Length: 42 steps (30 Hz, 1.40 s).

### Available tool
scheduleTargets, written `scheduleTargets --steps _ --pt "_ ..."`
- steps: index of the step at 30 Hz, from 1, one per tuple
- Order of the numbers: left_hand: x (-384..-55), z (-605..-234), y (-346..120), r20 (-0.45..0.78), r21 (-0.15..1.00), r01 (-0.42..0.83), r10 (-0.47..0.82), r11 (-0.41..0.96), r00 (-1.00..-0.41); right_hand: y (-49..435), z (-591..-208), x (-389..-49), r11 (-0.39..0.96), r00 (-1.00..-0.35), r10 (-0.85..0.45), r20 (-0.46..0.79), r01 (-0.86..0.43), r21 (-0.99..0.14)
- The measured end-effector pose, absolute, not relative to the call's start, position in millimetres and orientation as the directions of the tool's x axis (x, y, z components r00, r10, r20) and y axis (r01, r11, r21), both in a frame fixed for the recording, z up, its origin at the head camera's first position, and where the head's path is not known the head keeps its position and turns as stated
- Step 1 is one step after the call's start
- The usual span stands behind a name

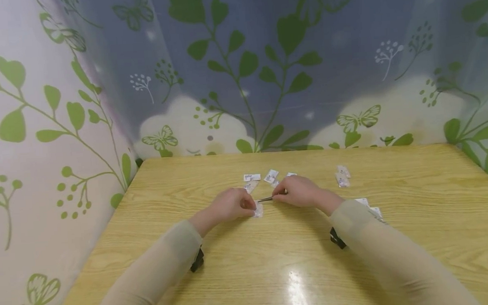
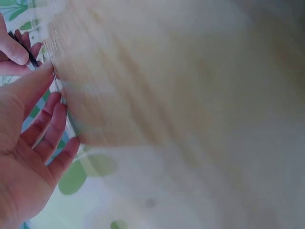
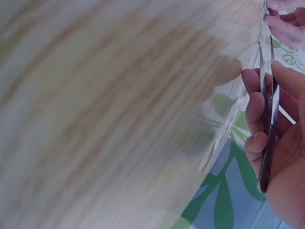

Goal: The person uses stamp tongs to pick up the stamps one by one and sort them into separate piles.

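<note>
My right hand (image 1: pixel 298 190) holds a pair of metal tweezers (image 1: pixel 266 199) along its fingers, tips pointing left. In the right wrist view the two arms of the tweezers (image 3: pixel 263 112) stand slightly apart at the tips, with nothing seen between them. A small clear packet with pale printing (image 1: pixel 258 211) lies on the table under my left fingertips. My left hand (image 1: pixel 230 204) pinches its edge between thumb and forefinger, the other fingers loosely bent in the left wrist view. The tweezer tips are right by the packet's upper edge.
Several small printed packets lie further back, among them a white one (image 1: pixel 252 177) and a tilted one (image 1: pixel 271 175). Two clear packets (image 1: pixel 342 179) overlap at the back right. White packets (image 1: pixel 362 201) lie beside my right sleeve. The wooden table (image 1: pixel 251 273) meets a patterned curtain (image 1: pixel 239 78).
</note>
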<state>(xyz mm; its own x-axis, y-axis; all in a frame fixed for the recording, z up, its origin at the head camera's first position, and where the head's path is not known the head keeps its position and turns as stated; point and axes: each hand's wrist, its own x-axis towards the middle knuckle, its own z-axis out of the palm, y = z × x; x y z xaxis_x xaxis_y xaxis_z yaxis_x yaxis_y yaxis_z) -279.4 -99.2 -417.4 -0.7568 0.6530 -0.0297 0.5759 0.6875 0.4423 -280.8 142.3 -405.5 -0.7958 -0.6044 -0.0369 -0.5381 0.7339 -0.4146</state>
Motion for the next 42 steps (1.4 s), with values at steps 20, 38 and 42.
scheduleTargets --steps 20,38,42 --pt "-276 -418 -99 -0.053 0.448 0.542 0.626 0.711 -0.778 136 -407 -277 0.719 -0.764 -0.645 -0.006 -0.604 -0.344" --pt "-298 -410 -112 0.036 0.531 0.532 0.610 0.660 -0.792 161 -398 -270 0.710 -0.785 -0.618 0.046 -0.582 -0.398" --pt "-310 -404 -114 0.051 0.551 0.499 0.569 0.669 -0.821 179 -387 -268 0.681 -0.763 -0.641 0.082 -0.614 -0.400"
